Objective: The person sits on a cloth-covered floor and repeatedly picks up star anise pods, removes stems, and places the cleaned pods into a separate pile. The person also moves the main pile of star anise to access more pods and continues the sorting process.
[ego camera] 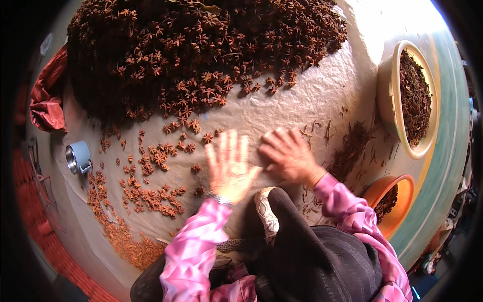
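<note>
My left hand, palm showing and fingers spread, is somewhat blurred over the pale plastic sheet. It holds nothing and is close to a few loose star anise pods. Beside it, my right hand has its back showing, fingers apart and nothing in them. Beyond both hands rises a large dark heap of star anise. Smaller star anise clusters lie to the left of my left hand. Right of my right hand is a pile of thin dark stems.
At the right stand a cream basin of dark stems and a tilted orange basin with dark pieces inside. A light blue metal mug lies on its side at the left, near red cloth. Orange-brown fragments are spread at lower left.
</note>
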`<action>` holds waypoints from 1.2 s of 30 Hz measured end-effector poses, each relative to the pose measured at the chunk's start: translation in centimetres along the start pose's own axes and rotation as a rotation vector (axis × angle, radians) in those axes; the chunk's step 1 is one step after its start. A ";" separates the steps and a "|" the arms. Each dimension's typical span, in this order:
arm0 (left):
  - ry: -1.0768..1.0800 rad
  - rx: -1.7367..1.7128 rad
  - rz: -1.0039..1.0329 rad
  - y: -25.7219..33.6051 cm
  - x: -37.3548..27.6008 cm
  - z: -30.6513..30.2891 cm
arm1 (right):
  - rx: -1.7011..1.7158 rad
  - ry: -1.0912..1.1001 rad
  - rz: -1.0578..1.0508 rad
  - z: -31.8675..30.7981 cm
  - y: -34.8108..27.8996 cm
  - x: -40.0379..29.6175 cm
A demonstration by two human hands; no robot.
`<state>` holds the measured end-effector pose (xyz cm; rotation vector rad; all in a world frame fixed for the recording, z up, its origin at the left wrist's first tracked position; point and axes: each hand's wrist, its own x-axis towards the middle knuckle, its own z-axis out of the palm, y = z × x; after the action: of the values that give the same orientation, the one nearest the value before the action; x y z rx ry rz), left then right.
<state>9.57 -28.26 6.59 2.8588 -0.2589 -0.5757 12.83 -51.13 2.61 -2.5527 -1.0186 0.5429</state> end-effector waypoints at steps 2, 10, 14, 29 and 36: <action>-0.120 0.012 0.112 1.3 2.3 1.2 | -0.233 0.296 0.335 -2.3 5.3 -0.3; -0.298 0.177 -0.339 -9.1 -3.6 0.3 | -0.140 0.525 0.212 -5.5 9.0 9.6; -0.462 0.242 -0.518 -14.0 -10.8 -0.5 | -0.061 0.340 -0.004 -1.9 2.0 6.4; 0.121 -0.184 -0.267 -7.5 -11.5 0.6 | 0.104 0.607 0.415 -6.0 11.8 10.3; 0.184 -0.972 -0.391 -2.8 -8.9 -0.8 | 0.649 0.393 0.135 -5.6 2.2 5.0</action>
<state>2.12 -23.56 9.83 1.9742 0.4929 -0.3459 20.03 -50.02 5.38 -2.0312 -0.4358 0.3130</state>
